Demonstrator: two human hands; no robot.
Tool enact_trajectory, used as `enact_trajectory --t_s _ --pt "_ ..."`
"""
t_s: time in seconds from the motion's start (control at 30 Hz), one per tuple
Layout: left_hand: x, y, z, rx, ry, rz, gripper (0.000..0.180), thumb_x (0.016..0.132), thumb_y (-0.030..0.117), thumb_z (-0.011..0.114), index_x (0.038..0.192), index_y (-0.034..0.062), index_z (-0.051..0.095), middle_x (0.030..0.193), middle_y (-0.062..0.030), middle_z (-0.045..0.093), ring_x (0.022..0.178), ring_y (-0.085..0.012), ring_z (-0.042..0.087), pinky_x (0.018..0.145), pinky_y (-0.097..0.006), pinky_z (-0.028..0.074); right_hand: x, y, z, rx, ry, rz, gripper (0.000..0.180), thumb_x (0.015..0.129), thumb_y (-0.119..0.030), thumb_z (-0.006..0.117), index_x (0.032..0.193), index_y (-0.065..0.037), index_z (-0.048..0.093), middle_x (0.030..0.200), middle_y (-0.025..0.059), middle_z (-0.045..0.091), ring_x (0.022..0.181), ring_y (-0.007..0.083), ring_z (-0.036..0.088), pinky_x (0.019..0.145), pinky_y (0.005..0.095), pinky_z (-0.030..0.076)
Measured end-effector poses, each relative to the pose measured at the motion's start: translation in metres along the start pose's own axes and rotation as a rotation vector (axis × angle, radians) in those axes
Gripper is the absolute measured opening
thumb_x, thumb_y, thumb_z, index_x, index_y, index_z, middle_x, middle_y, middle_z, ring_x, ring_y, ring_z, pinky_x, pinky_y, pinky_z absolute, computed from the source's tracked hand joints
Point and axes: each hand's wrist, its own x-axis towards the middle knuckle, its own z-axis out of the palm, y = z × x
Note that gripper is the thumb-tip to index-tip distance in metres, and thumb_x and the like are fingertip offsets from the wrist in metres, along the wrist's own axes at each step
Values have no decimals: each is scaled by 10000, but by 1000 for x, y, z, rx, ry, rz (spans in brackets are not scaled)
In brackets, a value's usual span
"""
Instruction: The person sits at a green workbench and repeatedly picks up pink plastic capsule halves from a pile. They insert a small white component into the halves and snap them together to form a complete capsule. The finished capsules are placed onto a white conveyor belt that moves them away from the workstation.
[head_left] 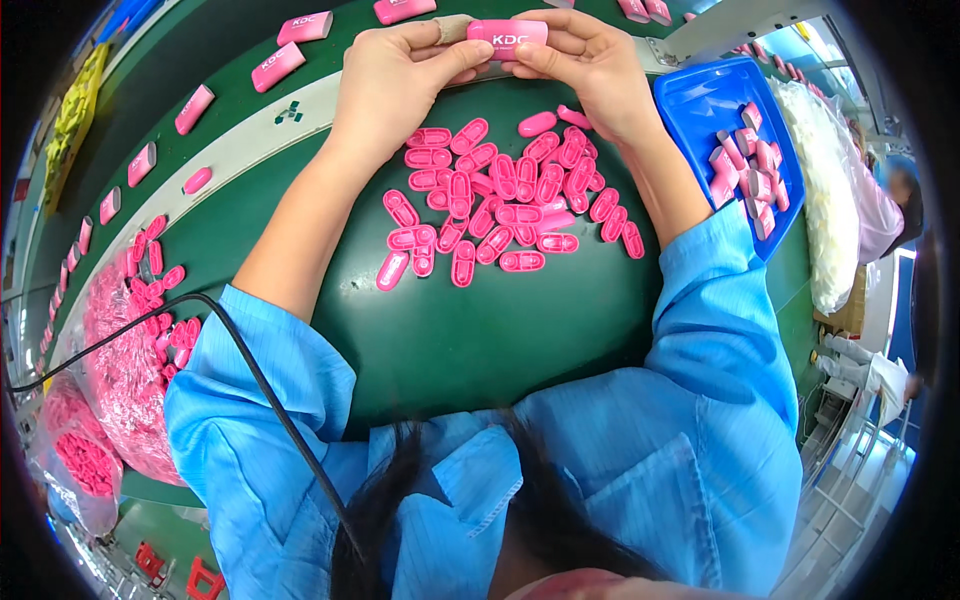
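At the far edge of the green work surface, I hold a flat pink plastic casing (pixel 512 32) with pale lettering between both hands. My left hand (pixel 392 85) is closed on its left end, thumb in front, and one finger wears a beige cover. The right end is pinched by the thumb and fingers of my right hand (pixel 598 78). Between my forearms lies a loose pile of small oval pink plastic caps (pixel 518 190), most with their hollow side up. The fingertips behind the casing are hidden.
Pink casings (pixel 278 67) lie spaced along a green belt (pixel 235 75) beyond a pale rail (pixel 240 142). A blue tray (pixel 700 85) with pink pieces stands right. Left are plastic bags (pixel 125 370) of pink parts and a black cable (pixel 262 385). Other people are at the far right.
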Motion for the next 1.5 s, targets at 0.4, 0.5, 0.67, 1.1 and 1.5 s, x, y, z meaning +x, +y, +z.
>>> enact_trajectory --t_s 0.4,0.5,0.67,1.1,1.5 --pt "-25 16 18 683 79 310 361 920 99 591 1201 -125 552 883 -314 649 828 -417 682 711 -439 532 -1 -1 21 -213 99 -185 276 903 -12 654 1165 45 591 1046 110 696 920 143 666 801 267 554" --pt "-11 -4 16 826 238 446 411 818 183 720 1109 -94 635 1013 -243 660 1008 -361 625 845 -430 517 23 -3 18 -427 142 -147 258 896 -84 682 1108 55 635 951 94 715 869 123 666 759 259 541" --pt "-32 28 -12 947 -156 272 323 724 243 796 914 -9 724 1058 -169 648 1038 -346 570 930 -418 489 85 20 -12 -669 189 -242 307 883 -198 702 1050 59 679 819 97 719 769 122 661 683 282 516" --pt "-10 6 7 442 9 206 268 879 187 722 1094 37 668 853 -75 706 779 -111 663 712 -247 537 58 -22 -14 -467 177 3 208 877 -119 703 972 38 606 898 125 697 733 157 679 657 277 543" --pt "-11 1 -6 -48 -4 -28 287 911 160 694 1148 3 659 995 -57 695 877 -128 671 773 -205 540 10 9 7 151 59 44 292 952 -139 636 1192 12 568 1119 87 648 976 156 670 891 264 567"
